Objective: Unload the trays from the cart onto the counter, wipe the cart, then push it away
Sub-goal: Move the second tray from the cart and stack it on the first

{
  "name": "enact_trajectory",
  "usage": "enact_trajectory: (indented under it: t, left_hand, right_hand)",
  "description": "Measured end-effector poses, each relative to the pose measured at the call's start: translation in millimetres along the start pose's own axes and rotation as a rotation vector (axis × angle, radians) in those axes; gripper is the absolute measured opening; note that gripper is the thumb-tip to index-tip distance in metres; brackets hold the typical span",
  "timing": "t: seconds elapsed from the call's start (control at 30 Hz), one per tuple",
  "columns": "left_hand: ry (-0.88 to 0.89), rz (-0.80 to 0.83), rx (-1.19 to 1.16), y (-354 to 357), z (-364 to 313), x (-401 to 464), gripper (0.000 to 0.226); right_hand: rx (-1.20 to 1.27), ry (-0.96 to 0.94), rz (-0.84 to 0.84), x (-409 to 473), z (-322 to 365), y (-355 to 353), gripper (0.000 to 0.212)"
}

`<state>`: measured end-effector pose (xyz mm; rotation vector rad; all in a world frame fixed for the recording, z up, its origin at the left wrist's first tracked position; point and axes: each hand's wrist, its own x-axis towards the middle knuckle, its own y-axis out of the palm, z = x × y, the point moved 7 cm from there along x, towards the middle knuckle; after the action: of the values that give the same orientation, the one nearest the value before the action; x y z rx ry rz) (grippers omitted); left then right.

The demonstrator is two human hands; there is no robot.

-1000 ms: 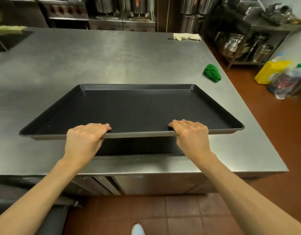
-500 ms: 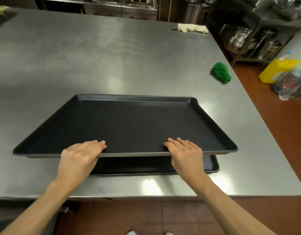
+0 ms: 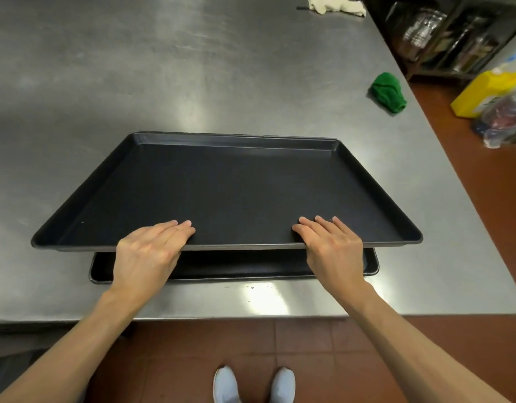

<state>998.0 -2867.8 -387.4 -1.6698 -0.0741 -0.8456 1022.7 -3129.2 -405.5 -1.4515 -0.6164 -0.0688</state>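
A large black tray (image 3: 230, 187) is held just above the steel counter (image 3: 134, 82), its near edge raised. My left hand (image 3: 147, 254) grips that near rim left of the middle, fingers over the top. My right hand (image 3: 333, 248) grips the same rim further right. Under it a second black tray (image 3: 245, 267) lies flat on the counter; only its near strip shows. The cart is out of sight.
A crumpled green cloth (image 3: 387, 91) lies near the counter's right edge. A white rag (image 3: 335, 7) sits at the far right corner. On the floor to the right stand a yellow jug (image 3: 483, 93) and a clear bottle (image 3: 504, 120). Metal shelving (image 3: 448, 36) is behind them.
The held tray has moved forward over the counter and come down over the second tray. My view has tipped downward, showing my shoes and the counter's front edge.
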Motion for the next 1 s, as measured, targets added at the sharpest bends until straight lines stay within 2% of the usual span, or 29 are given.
enact_trajectory:
  t: [0.13, 0.43, 0.57, 0.63, 0.7, 0.77, 0.9, 1.0]
  left_hand:
    - [-0.027, -0.024, 0.006, 13, -9, -1, 0.026]
    - [-0.012, 0.056, 0.067, 49, -1, -37, 0.023]
    - [-0.007, 0.151, 0.065, 64, 7, -53, 0.031]
    - [0.011, 0.182, 0.064, 72, 7, -59, 0.035]
    - [0.024, 0.220, 0.052, 82, 7, -66, 0.050]
    - [0.018, 0.266, 0.046, 92, 10, -73, 0.062]
    - [-0.031, 0.348, -0.017, 109, 21, -82, 0.072]
    - [-0.125, 0.289, -0.074, 110, 32, -88, 0.066]
  right_hand:
    - [-0.028, -0.048, 0.011, 2, -13, 1, 0.040]
    - [-0.030, -0.042, 0.094, -21, -8, 34, 0.025]
    - [0.001, -0.017, 0.205, -33, -3, 53, 0.035]
    - [0.031, -0.021, 0.237, -39, -2, 60, 0.047]
    - [0.048, -0.036, 0.242, -44, -1, 66, 0.054]
    - [0.074, -0.040, 0.259, -50, -1, 72, 0.057]
    - [0.143, 0.000, 0.344, -56, -6, 86, 0.059]
    - [0.283, 0.133, 0.474, -59, -17, 99, 0.071]
